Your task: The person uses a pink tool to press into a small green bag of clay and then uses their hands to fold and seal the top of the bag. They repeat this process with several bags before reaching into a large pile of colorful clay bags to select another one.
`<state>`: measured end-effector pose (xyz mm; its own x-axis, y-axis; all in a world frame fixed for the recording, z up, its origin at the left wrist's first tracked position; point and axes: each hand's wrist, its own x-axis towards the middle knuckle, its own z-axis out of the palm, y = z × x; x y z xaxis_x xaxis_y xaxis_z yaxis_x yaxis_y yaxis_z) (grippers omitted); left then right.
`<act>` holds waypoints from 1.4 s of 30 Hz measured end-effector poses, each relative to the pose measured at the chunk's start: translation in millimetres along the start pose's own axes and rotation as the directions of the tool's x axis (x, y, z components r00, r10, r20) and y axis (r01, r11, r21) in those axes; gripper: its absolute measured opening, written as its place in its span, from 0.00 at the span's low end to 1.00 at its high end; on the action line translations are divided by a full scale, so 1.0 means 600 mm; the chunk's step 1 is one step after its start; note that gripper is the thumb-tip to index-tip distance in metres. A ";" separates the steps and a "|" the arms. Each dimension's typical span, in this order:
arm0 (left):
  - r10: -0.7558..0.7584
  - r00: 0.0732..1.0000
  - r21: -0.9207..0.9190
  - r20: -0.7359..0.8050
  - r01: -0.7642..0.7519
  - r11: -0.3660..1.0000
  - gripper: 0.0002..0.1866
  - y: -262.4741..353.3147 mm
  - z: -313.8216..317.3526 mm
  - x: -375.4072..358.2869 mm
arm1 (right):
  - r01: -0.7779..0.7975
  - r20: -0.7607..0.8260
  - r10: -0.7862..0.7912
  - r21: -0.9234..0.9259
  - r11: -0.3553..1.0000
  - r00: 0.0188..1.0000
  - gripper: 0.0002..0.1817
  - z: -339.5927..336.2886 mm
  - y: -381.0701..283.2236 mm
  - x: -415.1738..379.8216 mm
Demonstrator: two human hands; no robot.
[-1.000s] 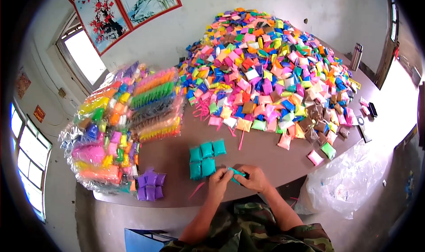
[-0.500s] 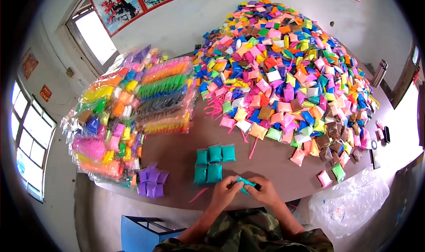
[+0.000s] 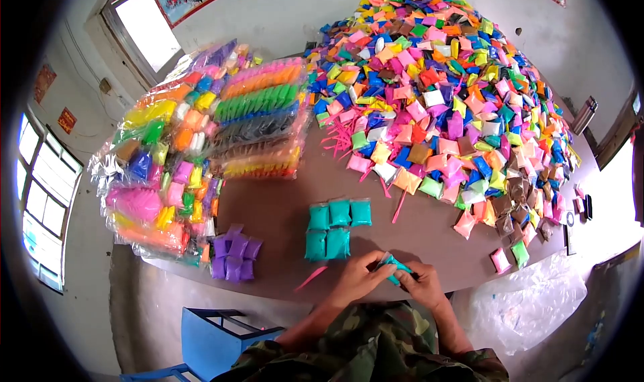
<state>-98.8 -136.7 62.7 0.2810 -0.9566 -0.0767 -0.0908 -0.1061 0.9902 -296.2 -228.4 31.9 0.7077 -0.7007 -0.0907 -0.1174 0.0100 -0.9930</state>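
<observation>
Between my two hands, just over the table's near edge, is a teal packet [image 3: 396,268] in clear film. My left hand [image 3: 362,274] pinches its left side, and my right hand [image 3: 422,282] grips the right side. Fingers cover part of it. Just beyond my left hand, several teal packets [image 3: 337,229] lie flat in two rows on the brown table [image 3: 268,194]. A pink strip [image 3: 311,278] lies left of my left hand. Farther left sits a small cluster of purple packets [image 3: 235,256].
A tall heap of mixed coloured packets [image 3: 443,107] fills the table's back right. Large clear bags of sorted packets [image 3: 201,140] are stacked at the left. A blue chair [image 3: 211,342] stands below the near edge; clear plastic sheeting [image 3: 526,301] hangs at the right.
The view has shifted, so the table's contents appear higher and farther right. Both hands still hold the teal packet, which is now turned to a different angle.
</observation>
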 end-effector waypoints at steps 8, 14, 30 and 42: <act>0.117 0.993 0.077 -0.030 -0.115 0.990 0.10 0.014 -0.045 -0.032 | -0.039 0.077 0.037 0.026 0.999 0.996 0.11 0.055 -0.062 -0.003; 0.147 0.988 -0.020 -0.048 -0.148 0.989 0.11 0.013 -0.089 -0.050 | -0.080 0.101 0.088 -0.080 0.994 0.991 0.10 0.078 -0.074 0.013; -0.020 0.998 -0.163 0.051 0.029 0.986 0.13 0.006 -0.153 -0.094 | 0.014 0.182 0.036 -0.268 0.963 0.983 0.09 0.136 -0.102 0.016; 0.078 0.995 0.017 0.054 -0.079 0.997 0.09 0.000 -0.156 -0.103 | -0.017 0.154 0.049 -0.201 0.979 0.987 0.11 0.160 -0.103 -0.012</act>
<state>-26.6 -52.1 78.4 0.2214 -0.9752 -0.0051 -0.1293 -0.0345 0.9910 -227.3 -155.3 86.8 0.7998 -0.5813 -0.1496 -0.2671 -0.1215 -0.9560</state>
